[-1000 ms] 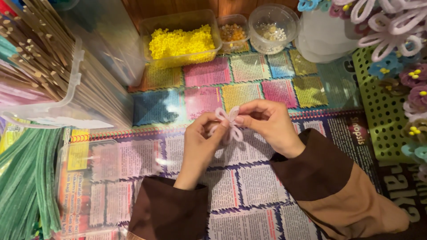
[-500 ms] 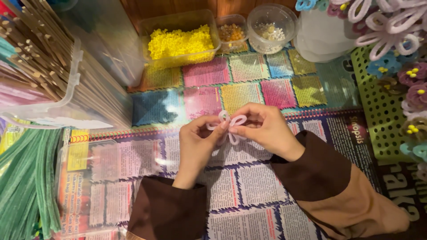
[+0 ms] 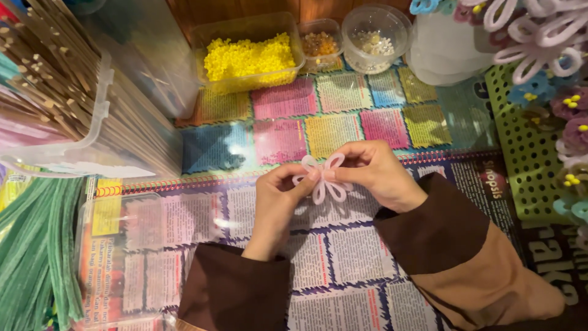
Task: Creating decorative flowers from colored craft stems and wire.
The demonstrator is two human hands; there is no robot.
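counter [image 3: 257, 202]: covered with printed paper sheets under clear plastic, coloured text blocks toward the back.
clear bin [image 3: 92, 129]: far left, holds a slanted stack of thin wooden sticks, some with coloured ends.
green pipe cleaners [image 3: 30, 257]: bundle at lower left, lying lengthwise beside the bin.
green perforated tray [image 3: 527, 165]: right edge; finished pipe-cleaner flowers [image 3: 539, 37] in pink, white, blue and purple stand over it.
yellow bead tub [image 3: 248, 55]: rectangular clear tub at the back, filled with yellow beads.
round tub [image 3: 375, 29]: clear, right of the yellow one, holds pale beads; a small square tub [image 3: 320, 41] with amber beads sits between them.
left hand [image 3: 278, 199]: brown sleeve, fingers closed, thumb and forefinger pinching the left petals of the flower.
right hand [image 3: 376, 175]: brown-and-tan sleeve, fingers curled shut, pinching the flower's right side near its centre.
pink pipe-cleaner flower [image 3: 323, 178]: looped petals, held between both hands just above the counter, roughly mid-frame, well clear of the tubs.
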